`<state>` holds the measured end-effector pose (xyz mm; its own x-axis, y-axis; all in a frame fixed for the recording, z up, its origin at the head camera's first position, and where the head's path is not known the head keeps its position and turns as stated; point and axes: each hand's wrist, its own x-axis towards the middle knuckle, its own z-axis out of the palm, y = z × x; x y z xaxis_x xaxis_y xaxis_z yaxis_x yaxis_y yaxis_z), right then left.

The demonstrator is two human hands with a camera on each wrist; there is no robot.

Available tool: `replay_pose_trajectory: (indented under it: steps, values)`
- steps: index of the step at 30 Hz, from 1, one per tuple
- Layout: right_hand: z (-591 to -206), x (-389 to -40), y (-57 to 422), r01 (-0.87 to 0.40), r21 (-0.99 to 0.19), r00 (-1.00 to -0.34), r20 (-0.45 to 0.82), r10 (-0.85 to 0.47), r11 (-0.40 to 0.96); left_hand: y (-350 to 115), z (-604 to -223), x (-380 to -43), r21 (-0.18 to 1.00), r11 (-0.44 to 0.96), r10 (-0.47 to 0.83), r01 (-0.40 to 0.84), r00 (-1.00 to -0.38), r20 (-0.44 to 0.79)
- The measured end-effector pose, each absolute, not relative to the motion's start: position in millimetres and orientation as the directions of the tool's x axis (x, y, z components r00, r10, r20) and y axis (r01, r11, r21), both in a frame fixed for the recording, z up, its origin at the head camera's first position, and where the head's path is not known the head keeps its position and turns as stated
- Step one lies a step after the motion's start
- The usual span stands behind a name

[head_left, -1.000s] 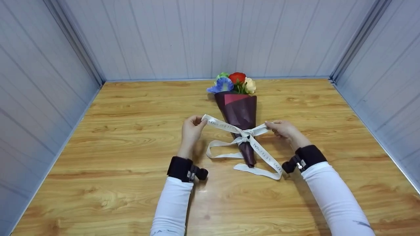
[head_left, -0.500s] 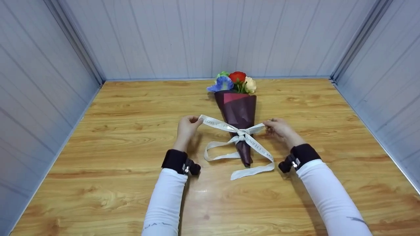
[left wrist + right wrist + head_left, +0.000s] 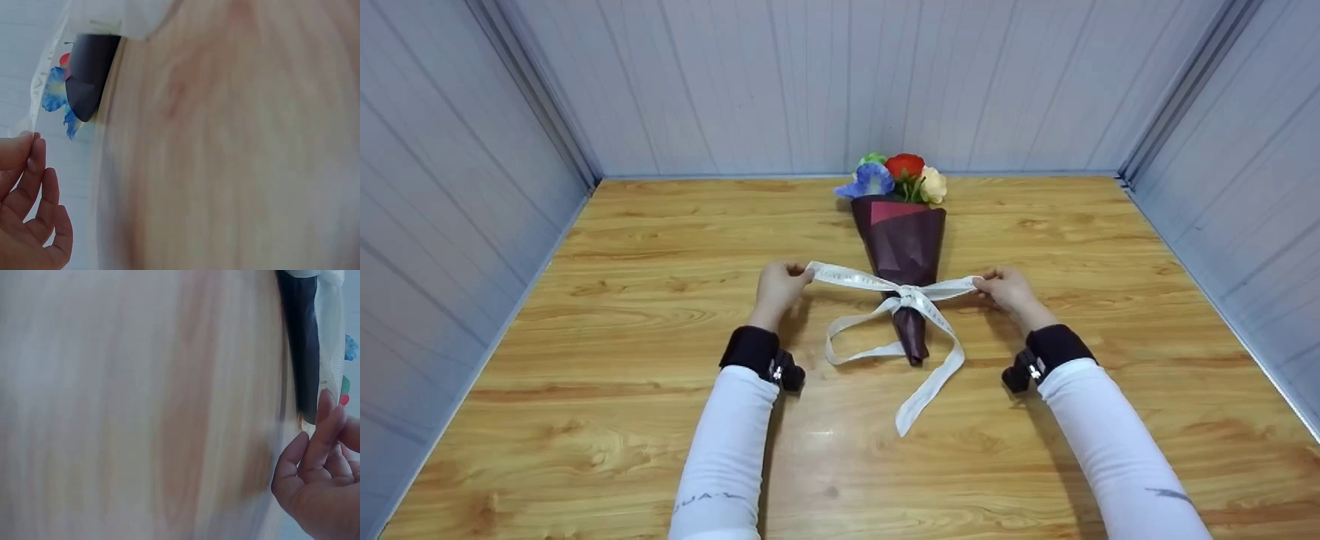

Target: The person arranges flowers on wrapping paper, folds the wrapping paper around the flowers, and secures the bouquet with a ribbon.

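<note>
A bouquet (image 3: 904,244) in dark maroon paper lies on the table with blue, red, cream and green blooms at its far end. Round its narrow lower part is a white printed ribbon (image 3: 851,277), knotted at the front with two loops out to the sides. My left hand (image 3: 780,289) pinches the left loop between thumb and fingertips, drawn out level with the knot. On the other side my right hand (image 3: 1009,291) pinches the right loop the same way. Two ribbon tails hang from the knot toward me, the right one reaching past the bouquet's tip.
The wooden table (image 3: 607,315) runs back to a pale panelled wall (image 3: 735,90), with similar walls at left and right. Each wrist wears a black strap with a small camera (image 3: 790,373).
Both hands have drawn the loops apart, with the left hand moving left and the knot looking smaller. The bouquet's tip has shifted slightly left, and the right tail has swung straighter toward me.
</note>
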<state>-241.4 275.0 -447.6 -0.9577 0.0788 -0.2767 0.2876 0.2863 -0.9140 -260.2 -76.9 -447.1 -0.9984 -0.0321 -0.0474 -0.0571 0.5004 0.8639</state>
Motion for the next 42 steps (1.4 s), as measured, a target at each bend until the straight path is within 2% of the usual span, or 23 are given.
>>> replay_pose_trajectory:
  steps: [9,16,24,30,42]
  values:
    - [-451.7,-244.7,279.8,0.262,-0.832,-0.965,-0.220,0.143,0.488,-80.2,-448.1,-262.3,0.857,0.511,-0.016,-0.063,-0.998,-0.064]
    - [-453.4,-245.9,284.0,0.260,-0.807,-0.966,-0.212,0.151,0.530,-81.7,-450.7,-265.7,0.853,0.508,-0.014,-0.114,-0.992,-0.124]
    - [-451.3,-245.0,291.6,0.245,-0.751,-0.969,-0.198,0.145,0.613,-83.5,-449.5,-264.0,0.832,0.548,-0.023,-0.088,-0.996,-0.090]
    - [-451.5,-244.7,296.8,0.261,-0.731,-0.965,-0.204,0.164,0.631,-86.1,-450.3,-262.0,0.834,0.542,-0.041,-0.106,-0.994,-0.099]
    - [-453.3,-244.6,310.3,0.294,-0.760,-0.952,-0.179,0.248,0.580,-90.7,-453.0,-264.2,0.862,0.478,-0.087,-0.171,-0.985,-0.147]
